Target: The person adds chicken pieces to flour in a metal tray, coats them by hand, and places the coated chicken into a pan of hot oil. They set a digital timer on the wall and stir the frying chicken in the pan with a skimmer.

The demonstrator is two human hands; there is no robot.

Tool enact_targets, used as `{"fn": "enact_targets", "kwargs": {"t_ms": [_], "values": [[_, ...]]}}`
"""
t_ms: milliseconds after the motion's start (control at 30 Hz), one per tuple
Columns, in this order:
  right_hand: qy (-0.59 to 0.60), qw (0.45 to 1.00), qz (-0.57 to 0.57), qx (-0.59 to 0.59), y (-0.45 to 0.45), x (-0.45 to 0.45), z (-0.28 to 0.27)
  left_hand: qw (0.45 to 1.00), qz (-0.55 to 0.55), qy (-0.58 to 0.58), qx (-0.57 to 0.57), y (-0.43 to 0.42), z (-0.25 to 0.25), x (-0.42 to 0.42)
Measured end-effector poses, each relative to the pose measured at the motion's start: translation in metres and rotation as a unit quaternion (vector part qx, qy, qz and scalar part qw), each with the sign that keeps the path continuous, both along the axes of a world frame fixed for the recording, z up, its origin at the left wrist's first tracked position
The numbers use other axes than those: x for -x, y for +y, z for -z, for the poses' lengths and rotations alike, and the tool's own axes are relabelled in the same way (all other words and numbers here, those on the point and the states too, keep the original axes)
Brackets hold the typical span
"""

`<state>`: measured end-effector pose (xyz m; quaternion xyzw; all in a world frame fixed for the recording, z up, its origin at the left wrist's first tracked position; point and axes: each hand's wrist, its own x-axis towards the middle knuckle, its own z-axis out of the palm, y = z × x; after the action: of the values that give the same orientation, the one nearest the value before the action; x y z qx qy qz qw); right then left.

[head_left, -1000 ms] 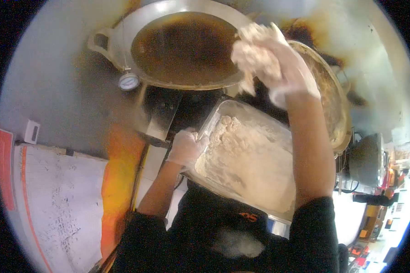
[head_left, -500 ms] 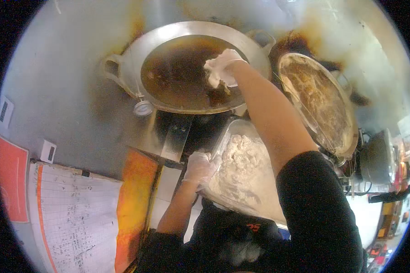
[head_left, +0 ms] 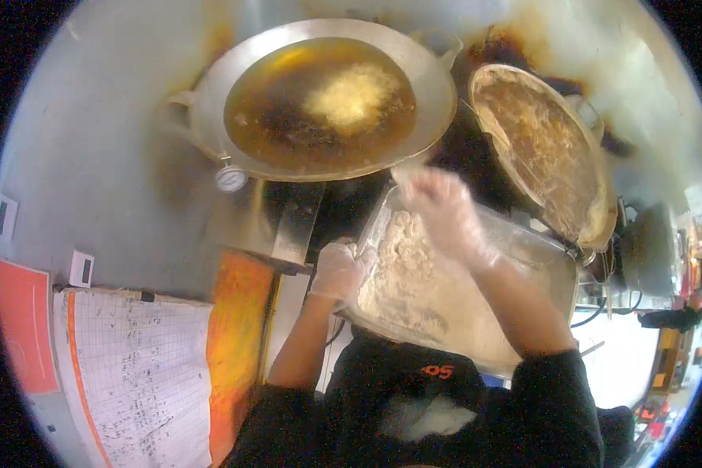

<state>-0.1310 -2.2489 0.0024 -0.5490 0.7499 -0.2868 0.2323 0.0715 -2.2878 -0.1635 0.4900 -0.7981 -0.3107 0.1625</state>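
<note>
Tray point(head_left: 544, 261) in hand, pale batch point(head_left: 355, 97) foaming in the wok point(head_left: 438, 105)

Nearest, the dark shirt point(head_left: 359, 390) shows below the tray, which slants with its left end toward the wok. The left hand point(head_left: 339, 273), gloved, has its grip closed on the tray's left rim. Lumpy pale flour point(head_left: 398, 292) fills much of the tray, heaped at the left. Over its far edge is the gloved right hand point(head_left: 444, 214), fingers apparently half curled; motion blurs them, so I cannot tell whether that grip has hold of anything.

Beyond, the batch lies right of centre in the wok's dark oil point(head_left: 261, 121), with a dial thermometer point(head_left: 231, 179) hanging at the near left rim. To the right stands a second pan point(head_left: 604, 204).

If the left grip slipped, the tray could tip and spill flour. Loose flour or wet bits dropped into the oil could make it spit at the gloves.
</note>
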Motion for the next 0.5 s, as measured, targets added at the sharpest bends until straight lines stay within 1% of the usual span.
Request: {"fn": "enact_targets", "kwargs": {"t_ms": [33, 67, 100, 167, 200, 267, 300, 400, 433, 467, 500], "values": [[0.067, 0.996, -0.001, -0.057, 0.019, 0.012, 0.036, 0.999, 0.002, 0.033, 0.031, -0.001, 0.003, -0.001], [0.11, 0.989, -0.018, -0.099, 0.035, 0.022, 0.067, 0.996, 0.006, 0.064, 0.062, -0.001, 0.004, -0.002], [0.147, 0.979, -0.039, -0.135, 0.051, 0.031, 0.095, 0.997, 0.011, 0.058, 0.058, 0.0, -0.008, -0.003], [0.196, 0.961, -0.078, -0.18, 0.076, 0.045, 0.133, 0.993, -0.004, 0.079, -0.09, 0.003, -0.045, 0.001], [0.214, 0.954, -0.093, -0.189, 0.084, 0.048, 0.147, 0.993, 0.003, 0.072, -0.095, 0.001, -0.046, 0.003], [0.243, 0.945, -0.118, -0.186, 0.089, 0.046, 0.165, 0.999, 0.034, 0.028, 0.017, 0.002, -0.042, 0.001], [0.256, 0.941, -0.128, -0.183, 0.088, 0.043, 0.171, 0.998, 0.007, 0.064, 0.015, 0.006, -0.041, 0.004], [0.325, 0.919, -0.155, -0.161, 0.074, 0.03, 0.177, 0.998, 0.015, 0.036, -0.043, 0.001, -0.034, 0.003], [0.362, 0.905, -0.168, -0.149, 0.067, 0.024, 0.175, 0.997, 0.028, 0.029, 0.07, -0.002, -0.018, 0.004], [0.423, 0.877, -0.183, -0.136, 0.058, 0.017, 0.172, 0.997, 0.031, 0.026, 0.07, -0.002, -0.004, 0.0], [0.42, 0.879, -0.182, -0.138, 0.051, 0.008, 0.172, 0.998, 0.006, 0.064, 0.019, 0.001, -0.016, 0.0]]}}
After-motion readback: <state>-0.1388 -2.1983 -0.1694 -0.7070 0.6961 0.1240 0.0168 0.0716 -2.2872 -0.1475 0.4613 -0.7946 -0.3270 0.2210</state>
